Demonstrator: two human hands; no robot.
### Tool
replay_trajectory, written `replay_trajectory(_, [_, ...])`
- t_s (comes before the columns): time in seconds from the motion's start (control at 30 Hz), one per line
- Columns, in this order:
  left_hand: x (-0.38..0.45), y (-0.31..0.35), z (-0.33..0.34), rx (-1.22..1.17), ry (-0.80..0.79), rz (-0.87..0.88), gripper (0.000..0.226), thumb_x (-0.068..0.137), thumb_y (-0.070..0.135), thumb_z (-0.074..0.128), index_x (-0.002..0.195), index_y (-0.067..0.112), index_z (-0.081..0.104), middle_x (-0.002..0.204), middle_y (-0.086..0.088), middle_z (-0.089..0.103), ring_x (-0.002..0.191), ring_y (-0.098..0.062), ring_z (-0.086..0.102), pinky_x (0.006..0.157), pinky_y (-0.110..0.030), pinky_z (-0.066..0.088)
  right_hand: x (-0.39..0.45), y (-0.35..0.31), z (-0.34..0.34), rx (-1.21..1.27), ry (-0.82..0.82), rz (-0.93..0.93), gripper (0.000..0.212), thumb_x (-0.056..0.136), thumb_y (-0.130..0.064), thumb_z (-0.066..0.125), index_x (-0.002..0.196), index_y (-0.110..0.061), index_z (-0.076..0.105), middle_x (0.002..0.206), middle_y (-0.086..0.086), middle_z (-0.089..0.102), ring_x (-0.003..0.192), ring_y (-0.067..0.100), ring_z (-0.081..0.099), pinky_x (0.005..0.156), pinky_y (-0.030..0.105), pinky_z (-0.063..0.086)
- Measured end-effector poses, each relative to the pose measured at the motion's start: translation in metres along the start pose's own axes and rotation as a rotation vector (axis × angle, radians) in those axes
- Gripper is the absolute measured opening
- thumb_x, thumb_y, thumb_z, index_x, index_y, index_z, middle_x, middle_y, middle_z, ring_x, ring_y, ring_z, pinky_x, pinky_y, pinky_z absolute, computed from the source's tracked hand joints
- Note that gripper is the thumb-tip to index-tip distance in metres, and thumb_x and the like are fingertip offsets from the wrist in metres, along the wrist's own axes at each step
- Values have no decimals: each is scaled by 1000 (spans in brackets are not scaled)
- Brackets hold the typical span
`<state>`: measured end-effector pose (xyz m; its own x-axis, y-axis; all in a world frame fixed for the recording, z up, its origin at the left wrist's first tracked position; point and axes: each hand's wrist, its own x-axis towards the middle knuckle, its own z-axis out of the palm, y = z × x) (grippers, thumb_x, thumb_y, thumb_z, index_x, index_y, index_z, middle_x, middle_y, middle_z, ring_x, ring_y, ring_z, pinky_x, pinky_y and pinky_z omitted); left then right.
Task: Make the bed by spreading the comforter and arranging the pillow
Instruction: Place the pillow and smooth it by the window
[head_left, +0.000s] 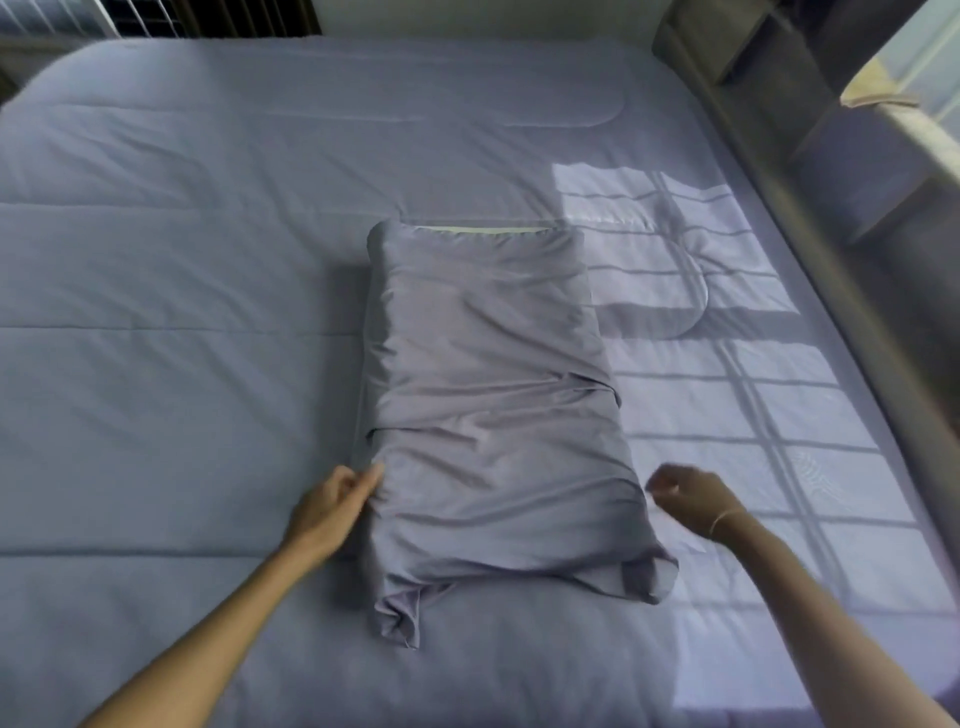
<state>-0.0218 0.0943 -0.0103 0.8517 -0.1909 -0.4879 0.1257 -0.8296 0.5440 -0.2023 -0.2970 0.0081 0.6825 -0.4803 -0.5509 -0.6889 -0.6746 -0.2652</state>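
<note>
A grey-lilac pillow (488, 395) lies lengthwise in the middle of the bed, on top of the flat lilac comforter (182, 312). Its case is wrinkled, with loose fabric bunched at the near end. My left hand (332, 506) touches the pillow's left side near the near end, fingers against the fabric. My right hand (685, 499) hovers just off the pillow's right side, blurred, with its fingers curled and nothing in them.
A padded bed frame edge (810, 249) runs along the right side, with a ledge and window behind it. Sunlight with window-bar shadows falls on the comforter's right half. A wire rack (130, 15) stands beyond the far left corner.
</note>
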Motion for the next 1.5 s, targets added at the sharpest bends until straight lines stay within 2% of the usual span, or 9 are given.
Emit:
replay_trajectory(0.13, [58, 51, -10, -98, 360, 64, 39, 92, 52, 45, 91, 15, 58, 98, -10, 65, 97, -33, 60, 80, -36, 43, 44, -41, -27, 334, 344, -12, 13, 86, -25, 60, 95, -18, 66, 103, 5, 71, 98, 26, 66, 84, 30, 45])
replay_trajectory(0.33, [120, 95, 9, 73, 329, -41, 41, 89, 48, 48, 101, 9, 56, 113, -20, 60, 106, -39, 56, 90, -46, 44, 110, -93, -29, 443, 346, 91, 50, 85, -47, 62, 121, -13, 56, 110, 9, 67, 109, 29, 58, 92, 35, 45])
replay_trajectory(0.5, [150, 125, -17, 238, 374, 79, 31, 97, 31, 42, 96, 4, 56, 111, -28, 61, 102, -43, 57, 82, -42, 44, 143, -102, -44, 216, 253, 92, 26, 90, -20, 52, 106, -4, 63, 113, 19, 64, 104, 36, 59, 79, 30, 43])
replay_trajectory(0.6, [153, 144, -30, 118, 441, 203, 23, 98, 22, 43, 98, 3, 56, 107, -27, 62, 98, -43, 57, 73, -38, 39, 157, -110, -68, 396, 428, 28, 15, 89, -14, 49, 102, -8, 55, 108, 23, 64, 103, 38, 60, 83, 38, 45])
replay_trajectory(0.77, [122, 108, -14, -86, 358, 198, 46, 94, 33, 51, 132, 7, 45, 133, -19, 52, 120, -36, 50, 97, -38, 39, 126, -99, -79, 490, 544, -17, 25, 89, -26, 55, 109, -12, 47, 97, 16, 63, 90, 29, 55, 77, 35, 40])
replay_trajectory(0.87, [90, 70, 6, -2, 328, 112, 53, 89, 51, 52, 118, 6, 50, 124, -22, 53, 111, -39, 54, 90, -41, 43, 104, -61, -50, 238, 114, 164, 58, 71, -62, 61, 92, -8, 59, 91, 15, 64, 91, 31, 64, 74, 33, 48])
replay_trajectory(0.97, [69, 46, 23, 108, 176, -10, 72, 87, 64, 44, 123, 2, 47, 130, -24, 52, 117, -40, 51, 94, -43, 42, 82, -49, -20, 301, -238, 293, 59, 71, -62, 68, 95, -8, 63, 94, 8, 66, 83, 25, 65, 74, 32, 55])
replay_trajectory(1.23, [55, 58, 38, 206, 92, 117, 40, 101, 30, 34, 104, -5, 55, 116, -32, 59, 108, -47, 55, 89, -41, 43, 72, -62, -17, -249, -34, -6, 42, 96, -37, 47, 120, -5, 58, 127, 15, 58, 114, 35, 55, 88, 32, 43])
replay_trajectory(1.5, [-74, 108, 154, -91, -169, 191, 33, 100, 27, 41, 76, 11, 57, 97, -27, 65, 94, -37, 63, 71, -36, 39, 94, 6, -74, -56, 194, 124, 37, 95, -35, 43, 118, -13, 63, 124, 17, 61, 114, 36, 57, 94, 40, 45])
